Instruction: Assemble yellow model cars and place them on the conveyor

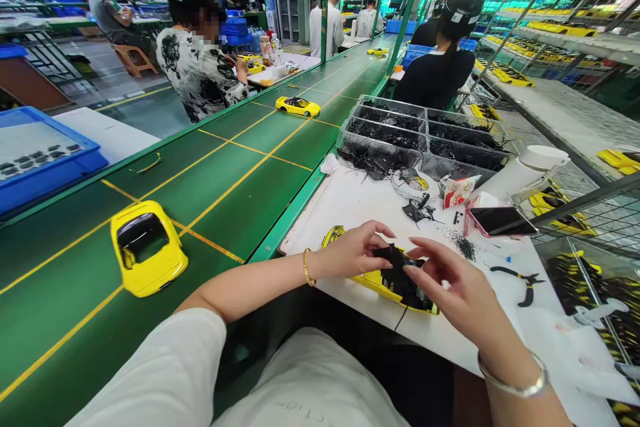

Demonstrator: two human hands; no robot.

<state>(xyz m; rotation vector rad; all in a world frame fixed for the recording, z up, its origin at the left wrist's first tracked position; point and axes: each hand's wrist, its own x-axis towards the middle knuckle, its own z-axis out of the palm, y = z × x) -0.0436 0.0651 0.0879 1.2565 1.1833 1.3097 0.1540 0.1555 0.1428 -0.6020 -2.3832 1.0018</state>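
The left hand grips the black wires bunched on a yellow car shell, seemingly to steady them. The right hand curves just over them; whether it grips them, I cannot tell. Pliers lie right of it, apparently within easy reach. Ahead, a divided tray keeps more black parts together; left, a green belt bears another yellow car.

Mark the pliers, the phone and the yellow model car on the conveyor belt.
Pliers [510,273]: head view, on the upper black handle.
Phone [503,221]: head view, on the dark screen.
Yellow model car [157,273]: head view, on the yellow body beside the dark opening.
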